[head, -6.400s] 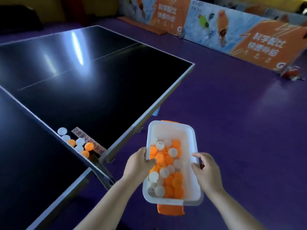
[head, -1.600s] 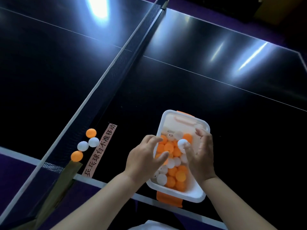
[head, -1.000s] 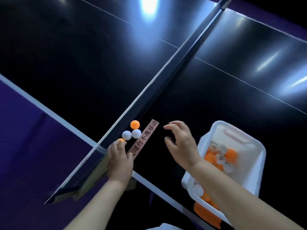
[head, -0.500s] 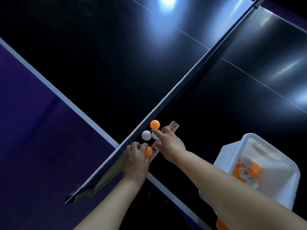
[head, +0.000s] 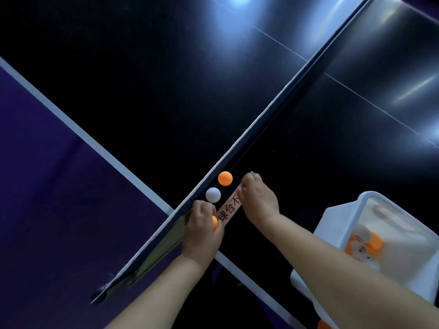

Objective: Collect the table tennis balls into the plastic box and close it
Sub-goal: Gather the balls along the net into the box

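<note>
Against the foot of the net lie a loose orange ball [head: 225, 178] and a white ball [head: 213, 194]. My left hand [head: 202, 229] grips another orange ball [head: 215, 223] just below them, at the table's edge. My right hand [head: 257, 198] is to the right of the loose balls. Its fingers are curled over the end of the label strip, and whatever they hold is hidden. The white plastic box [head: 332, 224] stands open at the right edge of view, with several orange and white balls [head: 363, 243] inside. My right forearm crosses in front of it.
The black net [head: 261, 129] runs diagonally across the dark table [head: 142, 91]. A pink label strip [head: 229, 210] with printed characters lies flat beside the balls. Purple floor [head: 47, 186] lies beyond the table's white edge at left. An orange lid [head: 323, 325] peeks from under the box.
A second white ball that lay under my right fingertips is no longer visible, and that hand has curled shut there. My left hand still grips its orange ball. The view has shifted slightly.
</note>
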